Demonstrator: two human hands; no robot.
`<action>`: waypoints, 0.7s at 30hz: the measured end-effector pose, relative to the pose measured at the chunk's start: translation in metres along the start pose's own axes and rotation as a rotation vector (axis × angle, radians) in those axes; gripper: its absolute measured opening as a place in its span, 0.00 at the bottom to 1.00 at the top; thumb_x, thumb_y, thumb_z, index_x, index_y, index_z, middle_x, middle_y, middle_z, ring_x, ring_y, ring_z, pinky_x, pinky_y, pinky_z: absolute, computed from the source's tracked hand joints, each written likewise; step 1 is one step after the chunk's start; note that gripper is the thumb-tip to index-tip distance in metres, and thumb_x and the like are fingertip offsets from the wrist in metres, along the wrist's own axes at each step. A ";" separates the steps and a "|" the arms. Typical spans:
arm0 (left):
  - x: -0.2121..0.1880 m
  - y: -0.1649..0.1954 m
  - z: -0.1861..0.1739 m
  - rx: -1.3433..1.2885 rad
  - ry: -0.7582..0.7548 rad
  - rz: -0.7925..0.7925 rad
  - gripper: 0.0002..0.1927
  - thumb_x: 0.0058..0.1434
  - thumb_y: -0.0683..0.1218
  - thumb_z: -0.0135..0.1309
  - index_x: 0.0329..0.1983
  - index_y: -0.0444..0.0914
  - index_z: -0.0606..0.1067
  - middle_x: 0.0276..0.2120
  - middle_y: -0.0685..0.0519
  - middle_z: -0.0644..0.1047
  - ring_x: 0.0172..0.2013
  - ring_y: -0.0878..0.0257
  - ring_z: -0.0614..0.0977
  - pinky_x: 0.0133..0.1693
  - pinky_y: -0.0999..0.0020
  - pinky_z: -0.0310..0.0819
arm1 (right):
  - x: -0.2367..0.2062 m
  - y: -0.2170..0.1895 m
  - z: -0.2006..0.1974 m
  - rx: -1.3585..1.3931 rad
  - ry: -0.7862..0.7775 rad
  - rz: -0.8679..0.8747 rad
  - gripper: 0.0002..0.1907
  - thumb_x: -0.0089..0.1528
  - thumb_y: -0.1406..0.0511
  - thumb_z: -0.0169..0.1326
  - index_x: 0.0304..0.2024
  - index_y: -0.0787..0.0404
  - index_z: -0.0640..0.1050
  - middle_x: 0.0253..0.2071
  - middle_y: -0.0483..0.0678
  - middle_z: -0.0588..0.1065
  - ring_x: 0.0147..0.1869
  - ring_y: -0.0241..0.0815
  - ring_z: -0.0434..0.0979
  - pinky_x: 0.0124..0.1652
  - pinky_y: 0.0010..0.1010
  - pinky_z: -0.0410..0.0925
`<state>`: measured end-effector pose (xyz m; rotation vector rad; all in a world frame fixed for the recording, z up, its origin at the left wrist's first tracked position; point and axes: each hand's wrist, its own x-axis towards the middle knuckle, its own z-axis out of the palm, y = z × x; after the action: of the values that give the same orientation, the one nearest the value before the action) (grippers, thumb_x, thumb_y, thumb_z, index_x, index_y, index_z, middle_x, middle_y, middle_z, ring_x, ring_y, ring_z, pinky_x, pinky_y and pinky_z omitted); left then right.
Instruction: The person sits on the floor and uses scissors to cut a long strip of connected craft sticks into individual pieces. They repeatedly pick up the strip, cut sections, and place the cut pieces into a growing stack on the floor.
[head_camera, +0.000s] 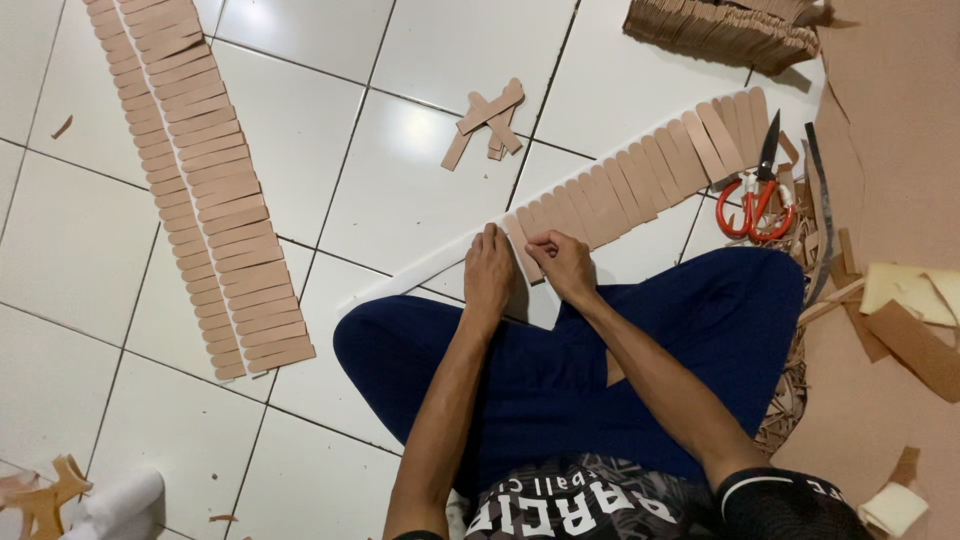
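Brown strip (524, 250) lies on the white tape band (420, 272) at frame centre, joining the overlapped row (640, 175) running toward 2 o'clock. Right hand (562, 262) pinches its lower end; left hand (489, 270) presses flat on the band, fingers together. Red-handled scissors (755, 195) lie at 3 o'clock; loose strips (487, 122) at 12.

Floor: white glossy tiles (380, 190), dark grout lines, laid diagonal to the view.
Light: soft glare patch on the middle tile, from overhead.
Right side: brown cardboard sheet (890, 140) covering the floor.
Clutter: cardboard scraps (905, 330) at right, small offcuts (45, 500) bottom left.
Walls, windows: out of view.
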<state>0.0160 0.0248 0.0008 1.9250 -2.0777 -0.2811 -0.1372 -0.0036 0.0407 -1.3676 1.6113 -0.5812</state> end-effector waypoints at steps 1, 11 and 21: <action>0.000 0.000 0.000 0.011 0.005 0.008 0.25 0.60 0.38 0.52 0.62 0.27 0.67 0.62 0.41 0.68 0.59 0.44 0.73 0.56 0.56 0.71 | -0.001 -0.002 0.000 -0.005 -0.006 0.027 0.13 0.61 0.59 0.62 0.44 0.60 0.84 0.35 0.48 0.84 0.36 0.37 0.84 0.36 0.29 0.73; 0.001 0.001 -0.005 -0.022 -0.015 -0.012 0.23 0.60 0.39 0.51 0.59 0.28 0.67 0.62 0.41 0.68 0.60 0.45 0.72 0.56 0.56 0.70 | 0.001 -0.007 0.000 -0.061 0.031 -0.051 0.12 0.61 0.60 0.63 0.40 0.61 0.84 0.36 0.49 0.84 0.39 0.40 0.85 0.40 0.30 0.75; 0.002 0.008 -0.015 -0.073 0.016 -0.033 0.23 0.65 0.44 0.51 0.63 0.37 0.68 0.57 0.45 0.70 0.56 0.47 0.74 0.53 0.54 0.71 | 0.006 0.001 0.003 -0.078 0.042 -0.075 0.13 0.60 0.59 0.62 0.40 0.61 0.84 0.35 0.50 0.83 0.39 0.41 0.85 0.39 0.31 0.75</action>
<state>0.0141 0.0242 0.0180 1.9142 -1.9989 -0.3431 -0.1352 -0.0083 0.0368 -1.4873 1.6369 -0.6000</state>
